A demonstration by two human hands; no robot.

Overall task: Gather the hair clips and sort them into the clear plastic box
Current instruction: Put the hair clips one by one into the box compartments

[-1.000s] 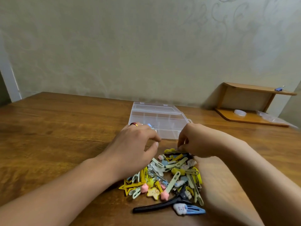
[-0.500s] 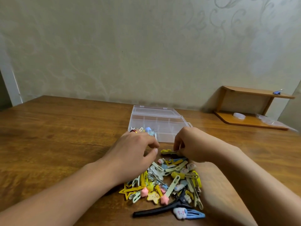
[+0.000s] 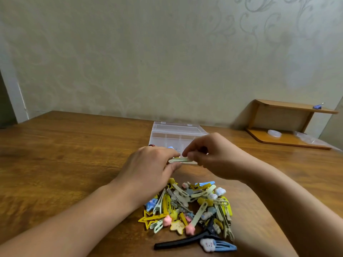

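Observation:
A pile of hair clips point(image 3: 191, 210) in yellow, pale green, blue and pink lies on the wooden table in front of me. A long black clip point(image 3: 185, 240) lies at its near edge. Beyond the pile, the clear plastic box point(image 3: 176, 134) stands open, with a small blue clip point(image 3: 170, 148) showing in a near compartment. Just before the box, my left hand point(image 3: 150, 167) and my right hand point(image 3: 215, 154) meet and pinch one pale green clip point(image 3: 180, 160) between them, one at each end, above the table.
The wooden table point(image 3: 74, 154) stretches left and right of the pile. A small wooden shelf point(image 3: 289, 125) stands at the back right with a blue clip on top and clear plastic items on its base. A wall rises behind the box.
Both hands rose off the pile toward the box. A pale green clip is now held between them. The pile lies more exposed, and the view tilted up.

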